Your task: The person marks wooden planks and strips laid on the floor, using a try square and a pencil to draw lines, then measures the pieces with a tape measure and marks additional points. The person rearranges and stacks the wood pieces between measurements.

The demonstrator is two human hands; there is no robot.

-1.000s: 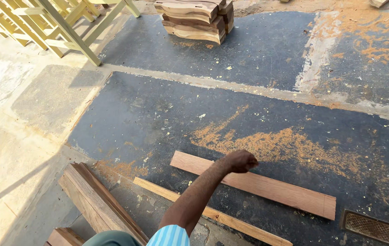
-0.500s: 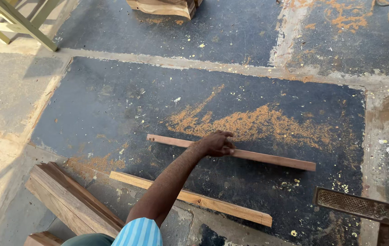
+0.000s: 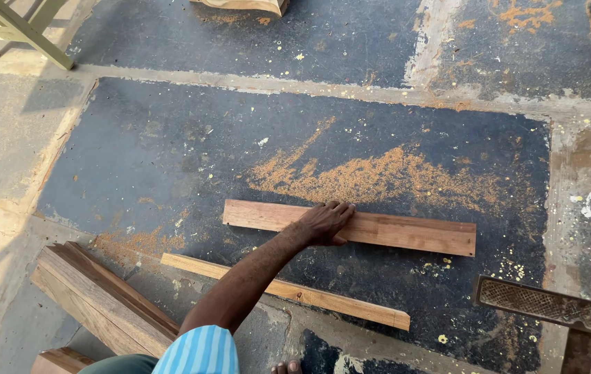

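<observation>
Flat wooden board (image 3: 392, 233) lies on dark floor mat (image 3: 171, 159), just below patch of orange sawdust (image 3: 371, 179). Left hand (image 3: 328, 223) rests palm-down on board near its middle, fingers spread flat over top face, not curled round edge. Right hand not in view. Thinner wooden strip (image 3: 288, 291) lies near, closer to person, at slight angle. Stack of thicker planks (image 3: 102, 299) at lower left. Metal grate (image 3: 538, 305) at lower right, possibly drain cover. Pale wooden frame (image 3: 12, 28) top left.
</observation>
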